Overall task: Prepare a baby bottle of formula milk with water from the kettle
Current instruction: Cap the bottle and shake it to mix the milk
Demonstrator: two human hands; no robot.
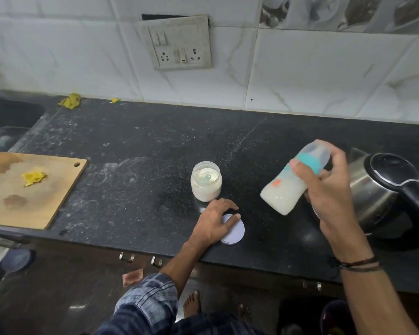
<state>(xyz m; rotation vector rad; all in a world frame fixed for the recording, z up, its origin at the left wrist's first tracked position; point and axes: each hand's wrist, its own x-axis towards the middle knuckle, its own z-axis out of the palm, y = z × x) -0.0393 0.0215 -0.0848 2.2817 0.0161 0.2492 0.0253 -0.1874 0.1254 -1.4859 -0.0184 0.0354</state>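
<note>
My right hand (pixel 324 189) grips a baby bottle (pixel 286 187) filled with white milk, tilted with its teal collar and clear cap up to the right, above the counter. An open jar of formula powder (pixel 206 182) stands mid-counter with a teal scoop inside. Just in front of the jar, my left hand (pixel 215 221) rests with its fingers on the jar's white round lid (pixel 235 232), which lies flat near the counter's front edge. A steel kettle (pixel 382 189) with a black lid and handle stands at the right, behind my right hand.
A wooden cutting board (pixel 15 201) with a yellow scrap on it lies at the left, beside a dark sink (pixel 7 117). A yellow cloth (pixel 70 100) sits at the back by the tiled wall. A switch and socket panel (pixel 179 44) is on the wall.
</note>
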